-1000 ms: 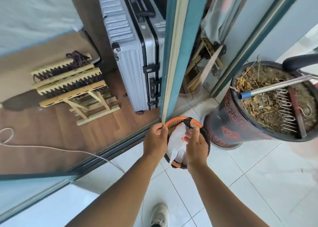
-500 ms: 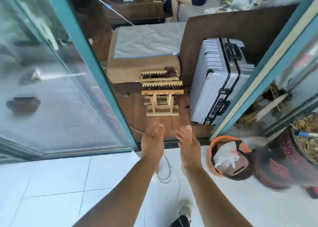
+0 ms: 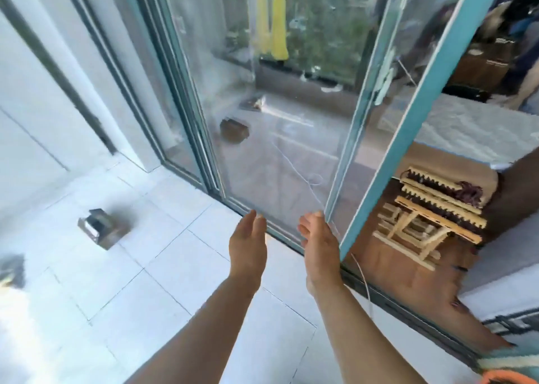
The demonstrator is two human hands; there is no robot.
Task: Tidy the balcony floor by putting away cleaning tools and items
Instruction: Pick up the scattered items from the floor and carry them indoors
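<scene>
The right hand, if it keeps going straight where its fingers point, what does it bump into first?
Probably the teal door frame: the right hand is open, fingertips already near that frame's bottom edge. Depth is unclear, so it might touch the glass beside it.

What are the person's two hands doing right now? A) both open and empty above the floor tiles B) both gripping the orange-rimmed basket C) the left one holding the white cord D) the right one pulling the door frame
A: the left hand and right hand reach forward with straight fingers, holding nothing, above the white floor tiles.

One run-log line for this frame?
hands: left open, right open | holding: nothing | floor: small box left | door frame right
</scene>
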